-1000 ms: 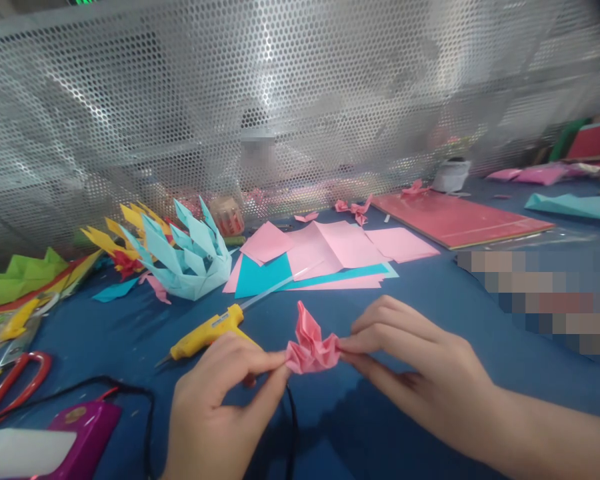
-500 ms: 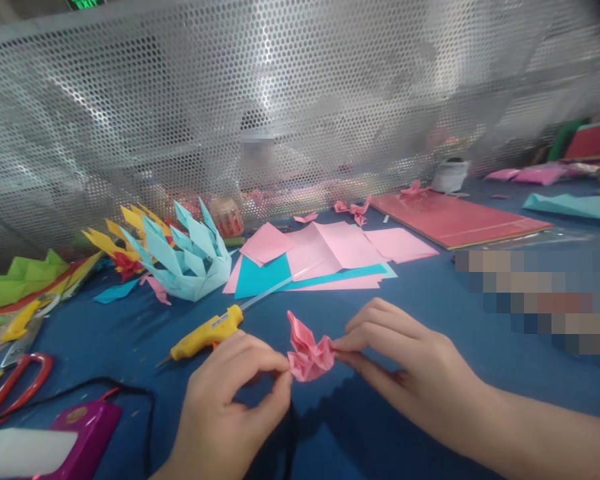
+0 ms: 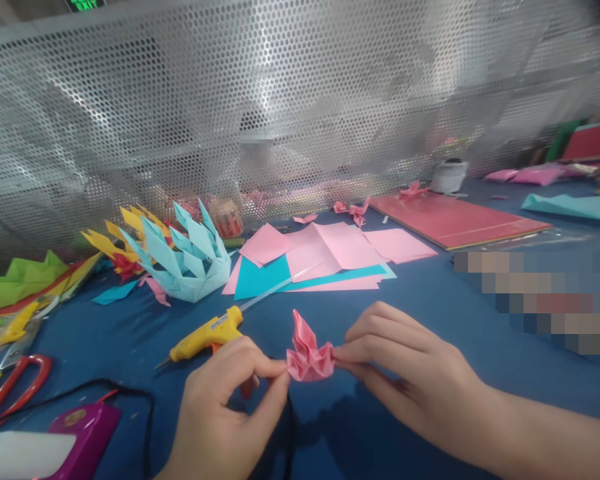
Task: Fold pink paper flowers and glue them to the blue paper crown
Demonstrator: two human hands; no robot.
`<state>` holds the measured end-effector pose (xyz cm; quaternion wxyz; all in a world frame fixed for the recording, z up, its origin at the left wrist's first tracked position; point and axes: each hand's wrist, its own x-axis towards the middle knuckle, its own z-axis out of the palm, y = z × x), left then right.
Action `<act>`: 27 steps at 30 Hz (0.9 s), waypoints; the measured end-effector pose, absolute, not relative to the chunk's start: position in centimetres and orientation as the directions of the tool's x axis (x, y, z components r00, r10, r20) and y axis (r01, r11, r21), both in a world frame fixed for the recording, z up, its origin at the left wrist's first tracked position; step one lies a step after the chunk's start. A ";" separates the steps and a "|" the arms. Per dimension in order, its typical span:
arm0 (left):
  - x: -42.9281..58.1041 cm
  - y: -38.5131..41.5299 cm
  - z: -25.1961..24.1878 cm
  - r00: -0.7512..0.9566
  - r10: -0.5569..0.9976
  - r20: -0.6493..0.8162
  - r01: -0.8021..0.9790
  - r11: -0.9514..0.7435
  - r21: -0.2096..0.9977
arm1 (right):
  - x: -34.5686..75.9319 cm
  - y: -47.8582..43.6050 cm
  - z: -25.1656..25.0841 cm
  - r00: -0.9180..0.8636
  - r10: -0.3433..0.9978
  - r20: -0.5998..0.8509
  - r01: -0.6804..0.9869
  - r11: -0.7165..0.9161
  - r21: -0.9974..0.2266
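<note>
A small pink folded-paper piece [image 3: 310,355], with one tall point standing up, is stretched between my two hands above the blue table. My left hand [image 3: 230,400] pinches its left edge between thumb and forefinger. On the opposite side, the thumb and fingers of my right hand [image 3: 405,373] are closed on its right edge. Just beyond my left hand lies a yellow glue gun [image 3: 207,333], a clear glue stick [image 3: 275,288] poking out of its back. Pink and blue paper sheets [image 3: 330,250] are stacked behind the piece.
A light-blue paper crown [image 3: 195,267] and a yellow one [image 3: 123,237] stand at left. Red-handled scissors [image 3: 35,380] and a purple device [image 3: 90,427] with a black cord lie near left. A red board [image 3: 460,217] is at back right, before a perforated metal screen [image 3: 300,87].
The pink paper piece has turned slightly, its tall point shifting a little to the right. Both hands keep their pinch with only small movement.
</note>
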<state>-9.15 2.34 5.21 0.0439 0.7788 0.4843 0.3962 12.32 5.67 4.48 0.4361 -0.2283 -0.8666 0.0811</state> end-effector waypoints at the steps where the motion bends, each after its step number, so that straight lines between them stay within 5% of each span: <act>1: -9.1 2.3 5.2 0.210 0.797 0.566 0.720 -0.518 0.462 | 12.3 5.7 4.6 -0.524 0.460 0.717 0.330 0.886 -0.327; 10: -8.3 1.6 5.1 -0.019 0.974 0.228 0.435 -0.197 0.879 | 12.5 5.9 4.8 -0.597 0.395 0.698 0.356 0.910 -0.211; 15: -7.5 1.6 5.1 0.014 0.993 0.117 0.255 -0.117 0.960 | 12.5 5.6 4.7 -0.623 0.386 0.680 0.319 0.919 -0.229; 20: -8.1 2.2 4.6 0.084 0.994 0.063 0.221 -0.080 0.972 | 12.2 5.4 4.2 -0.538 0.536 0.651 0.300 0.843 -0.446; 23: -8.8 2.7 4.7 0.071 0.997 0.024 0.145 -0.034 0.989 | 11.7 5.6 3.9 -0.518 0.706 0.483 0.382 0.696 -0.608; 27: -9.1 2.7 5.2 -0.016 1.000 -0.011 0.061 0.012 0.998 | 11.2 5.7 3.7 -0.585 0.769 0.259 0.471 0.582 -0.663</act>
